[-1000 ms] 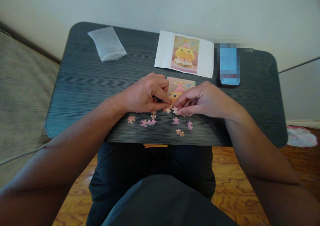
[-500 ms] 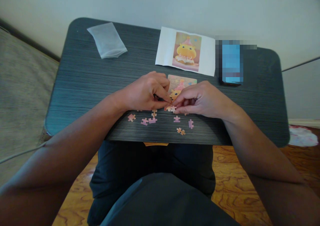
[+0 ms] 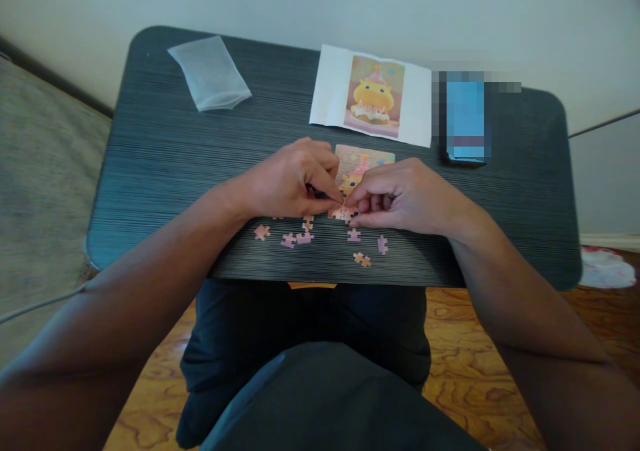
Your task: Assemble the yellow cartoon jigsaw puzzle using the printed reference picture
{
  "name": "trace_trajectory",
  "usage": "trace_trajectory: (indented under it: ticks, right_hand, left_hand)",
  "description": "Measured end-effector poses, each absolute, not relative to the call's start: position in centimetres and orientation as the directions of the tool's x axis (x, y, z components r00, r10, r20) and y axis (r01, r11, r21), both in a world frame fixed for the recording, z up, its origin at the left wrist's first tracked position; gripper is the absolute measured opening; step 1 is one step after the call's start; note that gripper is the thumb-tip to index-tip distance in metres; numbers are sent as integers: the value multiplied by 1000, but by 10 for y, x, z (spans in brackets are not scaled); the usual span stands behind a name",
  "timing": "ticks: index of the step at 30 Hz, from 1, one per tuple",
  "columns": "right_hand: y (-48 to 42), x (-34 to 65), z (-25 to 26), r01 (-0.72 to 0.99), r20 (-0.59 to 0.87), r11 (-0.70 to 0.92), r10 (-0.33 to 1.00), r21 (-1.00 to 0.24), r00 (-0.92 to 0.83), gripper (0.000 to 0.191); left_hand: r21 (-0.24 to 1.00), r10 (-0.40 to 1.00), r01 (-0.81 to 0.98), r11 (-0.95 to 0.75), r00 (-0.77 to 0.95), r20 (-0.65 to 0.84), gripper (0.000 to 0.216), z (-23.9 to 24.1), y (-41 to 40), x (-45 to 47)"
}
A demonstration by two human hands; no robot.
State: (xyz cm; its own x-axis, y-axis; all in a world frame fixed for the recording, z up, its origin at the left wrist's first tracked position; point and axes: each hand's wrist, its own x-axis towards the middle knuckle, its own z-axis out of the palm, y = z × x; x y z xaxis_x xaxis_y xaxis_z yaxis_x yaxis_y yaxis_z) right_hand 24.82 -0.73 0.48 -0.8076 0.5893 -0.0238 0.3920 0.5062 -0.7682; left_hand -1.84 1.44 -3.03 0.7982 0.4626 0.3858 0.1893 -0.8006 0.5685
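As L fingers [image 3: 327,186], R fingers [image 3: 367,187] touch knobby-pc puzzle [image 3: 354,164] | tbl [image 3: 175,151] dk, streaky

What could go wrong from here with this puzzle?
The left hand and right hand crowd the lower part of the joined puzzle, so a hard press might push pieces out of line. The loose orange pieces lie near the front edge of the table; a stray brush could knock them off.

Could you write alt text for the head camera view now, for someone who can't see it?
The left hand and right hand work at a partly built puzzle on a dark table, loose pieces nearby. Beyond are a bag, a printed sheet and a phone.
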Motion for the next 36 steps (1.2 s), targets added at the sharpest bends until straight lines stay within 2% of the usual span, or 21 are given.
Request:
trace_trajectory:
  ticks: [6,12,17,24,36]
  right_hand:
    - [-6,249,5,377,25,587,562,-716,-827,8]
    - [-6,248,-2,324,105,649,531,-688,-841,11]
    - [-7,247,-5,331,113,678,522,-656,-845,13]
    - [-10,244,-2,363,87,671,538,-646,-838,14]
    - [-10,245,3,389,46,596,583,-702,-811,13]
  left_hand:
    - [584,472,201,-787,806,358,16,-25,12,-19]
    - [594,473,196,-780,806,355,17,-27,13,-19]
    - [587,464,195,-786,814,351,17,-28,14,-20]
    - [577,491,262,-773,824,284,16,-27,13,-21]
    - [596,499,257,-761,819,283,16,-26,13,-20]
